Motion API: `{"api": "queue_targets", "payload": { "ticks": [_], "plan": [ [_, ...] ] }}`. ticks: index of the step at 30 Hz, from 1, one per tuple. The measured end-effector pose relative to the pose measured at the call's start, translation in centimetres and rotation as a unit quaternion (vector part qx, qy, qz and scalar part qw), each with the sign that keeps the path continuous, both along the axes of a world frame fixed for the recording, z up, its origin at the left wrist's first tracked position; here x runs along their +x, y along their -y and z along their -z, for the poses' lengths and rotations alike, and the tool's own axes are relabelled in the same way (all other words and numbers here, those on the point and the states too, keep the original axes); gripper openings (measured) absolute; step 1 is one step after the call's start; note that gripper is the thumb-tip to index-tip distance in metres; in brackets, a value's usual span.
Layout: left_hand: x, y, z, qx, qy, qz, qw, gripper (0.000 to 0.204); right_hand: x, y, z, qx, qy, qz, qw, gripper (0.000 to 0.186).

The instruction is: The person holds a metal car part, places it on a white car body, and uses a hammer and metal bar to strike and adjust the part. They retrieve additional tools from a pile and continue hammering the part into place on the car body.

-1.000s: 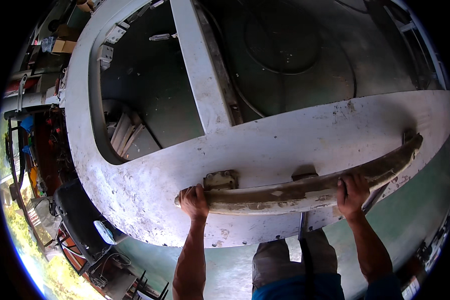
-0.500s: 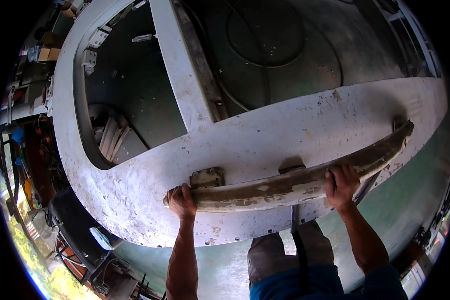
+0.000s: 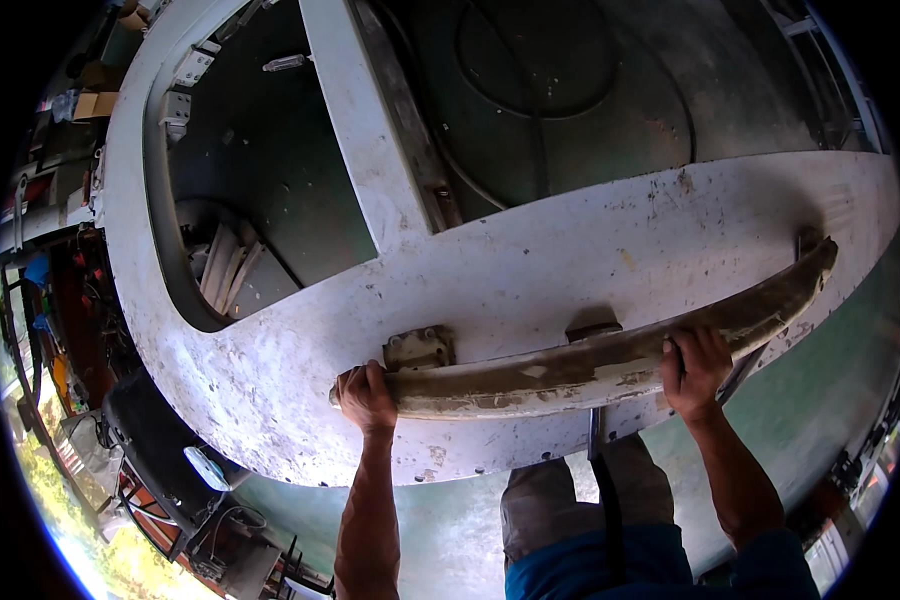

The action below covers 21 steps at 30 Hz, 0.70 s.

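Note:
A long curved bar (image 3: 530,377), brown and scuffed with pale worn patches, lies crosswise over a white panel (image 3: 530,280). Around its left end my left hand (image 3: 366,398) is closed, thumb on top. My right hand (image 3: 698,370) grips the bar right of its middle, fingers wrapped over the upper edge. Something small and dark shows at the right thumb; I cannot make out what it is. Just beyond the bar, near the left hand, sits a worn metal bracket (image 3: 418,348). A second bracket (image 3: 594,329) is partly hidden behind the bar, near its middle.
The white panel belongs to a big frame with openings split by a crossbar (image 3: 365,130). Beyond it a black hose (image 3: 540,112) loops on the green floor. A black case-like object (image 3: 160,450) stands at left. A dark strap (image 3: 607,510) hangs before my legs.
The whole view has shifted slightly. Both hands keep the same grip, and the bar shows no clear movement against the panel.

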State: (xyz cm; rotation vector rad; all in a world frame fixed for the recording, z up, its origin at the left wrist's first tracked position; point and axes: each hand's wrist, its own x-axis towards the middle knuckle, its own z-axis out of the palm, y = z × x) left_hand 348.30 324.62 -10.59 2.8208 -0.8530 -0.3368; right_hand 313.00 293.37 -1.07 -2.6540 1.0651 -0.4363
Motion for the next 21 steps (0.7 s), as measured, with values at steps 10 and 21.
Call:
{"api": "queue_targets", "payload": {
  "ticks": [10,21],
  "plan": [
    [-0.07,-0.17,0.13,-0.003,-0.007,-0.024,1.000,0.032,-0.24,0.11,0.13,0.001,0.001,0.001,1.000,0.010],
    [0.04,-0.76,0.45,0.024,0.014,0.011,1.000,0.026,-0.48,0.01,0.28,0.011,-0.012,-0.006,1.000,0.013]
  ]
}}
